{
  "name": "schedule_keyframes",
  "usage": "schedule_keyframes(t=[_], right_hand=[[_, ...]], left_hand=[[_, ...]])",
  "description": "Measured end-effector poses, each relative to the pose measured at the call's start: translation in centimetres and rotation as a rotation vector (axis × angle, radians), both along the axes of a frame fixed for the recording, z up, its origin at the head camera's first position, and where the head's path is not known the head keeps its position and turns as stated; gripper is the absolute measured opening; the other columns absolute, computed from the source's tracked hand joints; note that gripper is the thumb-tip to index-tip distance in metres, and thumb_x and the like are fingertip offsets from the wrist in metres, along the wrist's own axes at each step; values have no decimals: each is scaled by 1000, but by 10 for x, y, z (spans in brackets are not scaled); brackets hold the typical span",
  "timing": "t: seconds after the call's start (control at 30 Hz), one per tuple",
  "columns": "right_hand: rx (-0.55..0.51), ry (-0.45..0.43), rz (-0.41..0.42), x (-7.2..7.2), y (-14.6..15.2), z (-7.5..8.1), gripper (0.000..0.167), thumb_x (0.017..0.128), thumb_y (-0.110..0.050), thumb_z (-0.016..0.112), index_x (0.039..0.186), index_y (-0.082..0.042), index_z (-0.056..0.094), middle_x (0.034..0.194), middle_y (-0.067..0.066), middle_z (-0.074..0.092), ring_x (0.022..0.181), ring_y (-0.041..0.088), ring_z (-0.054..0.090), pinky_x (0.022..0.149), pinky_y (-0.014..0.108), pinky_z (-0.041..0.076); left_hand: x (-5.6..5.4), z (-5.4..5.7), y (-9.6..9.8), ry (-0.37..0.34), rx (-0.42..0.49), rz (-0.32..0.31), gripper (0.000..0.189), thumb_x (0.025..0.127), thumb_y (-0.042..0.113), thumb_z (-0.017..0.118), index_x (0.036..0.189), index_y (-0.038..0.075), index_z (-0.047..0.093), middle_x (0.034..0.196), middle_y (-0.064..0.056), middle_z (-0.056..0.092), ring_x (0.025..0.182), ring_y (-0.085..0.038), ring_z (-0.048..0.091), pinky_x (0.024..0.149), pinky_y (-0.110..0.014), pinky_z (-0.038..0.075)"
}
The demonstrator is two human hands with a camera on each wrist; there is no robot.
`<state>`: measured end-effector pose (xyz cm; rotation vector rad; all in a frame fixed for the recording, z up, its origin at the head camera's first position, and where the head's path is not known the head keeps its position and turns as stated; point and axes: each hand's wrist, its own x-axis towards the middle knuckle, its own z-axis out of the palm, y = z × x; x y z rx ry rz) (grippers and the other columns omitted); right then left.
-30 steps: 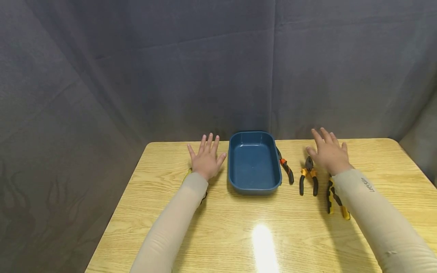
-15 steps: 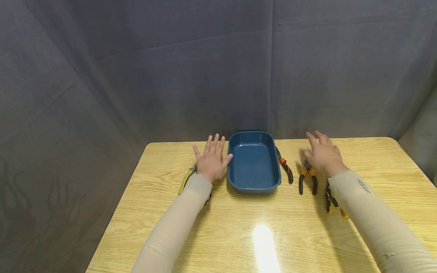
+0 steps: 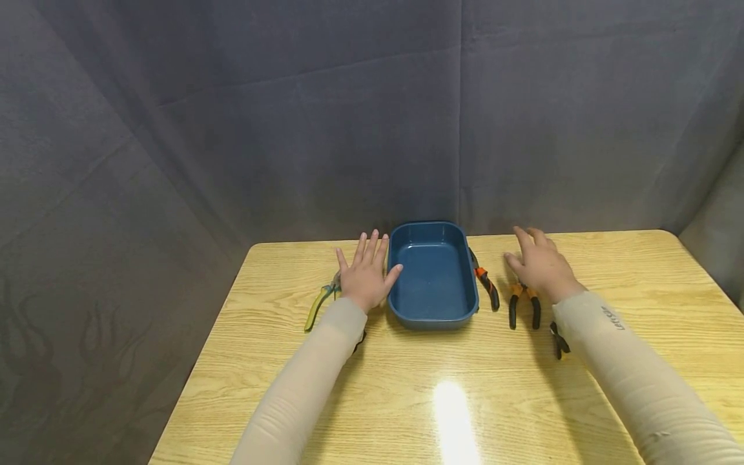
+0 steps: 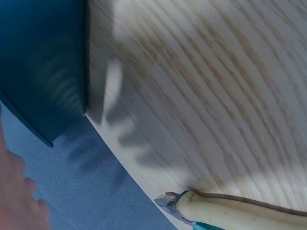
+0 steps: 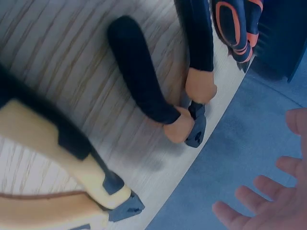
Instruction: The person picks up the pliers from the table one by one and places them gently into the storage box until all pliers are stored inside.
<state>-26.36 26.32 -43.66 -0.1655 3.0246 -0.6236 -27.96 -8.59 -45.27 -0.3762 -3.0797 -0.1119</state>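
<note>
Left hand point(image 3: 366, 278) hovers at the bin's point(image 3: 433, 320) 9 o'clock, right hand point(image 3: 542, 263) at its 3, above orange pliers point(image 3: 515, 303). Both released, nothing held. Red pliers point(image 3: 488, 285) just beside the bin at 3, green pliers point(image 3: 316, 311) at 8–9. I'd grip tools by handles, palms clear of the rim.

White glare streak point(image 3: 456, 420) on tabletop point(image 3: 395, 387); grey backdrop point(image 3: 314, 142) dim; wrist views bluish, softly focused.

At your one o'clock, your right hand point(image 3: 542, 266) partly hides the orange-and-black pliers point(image 3: 514, 305); your right sleeve point(image 3: 630, 368), the yellow-and-black pliers point(image 3: 558, 338).
</note>
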Motion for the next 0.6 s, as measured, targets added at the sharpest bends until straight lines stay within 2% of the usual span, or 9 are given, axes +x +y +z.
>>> schedule_keyframes(t=[0.2,0.4,0.6], right_hand=[[-34,-12,16,-2,-7,-2,73,107,-37,45,159,5,15,155,40,15,140,61,21,109,72,27],[-62,-50,43,-1,-12,-3,73,109,-37,42,158,9,15,153,43,19,137,61,28,110,69,28],[-82,-60,55,1,-20,-3,66,109,-32,43,156,9,23,151,42,24,135,59,34,109,68,31]], left_hand=[[4,3,1,-25,11,9,77,104,64,33,165,28,3,171,3,-2,156,-18,-8,116,-67,-12],[7,-1,4,-9,2,12,77,103,66,32,165,26,8,171,3,1,157,-20,-3,117,-67,-9],[10,-1,9,-10,-10,-4,78,102,68,29,165,26,11,171,3,3,157,-19,-2,118,-67,-5]])
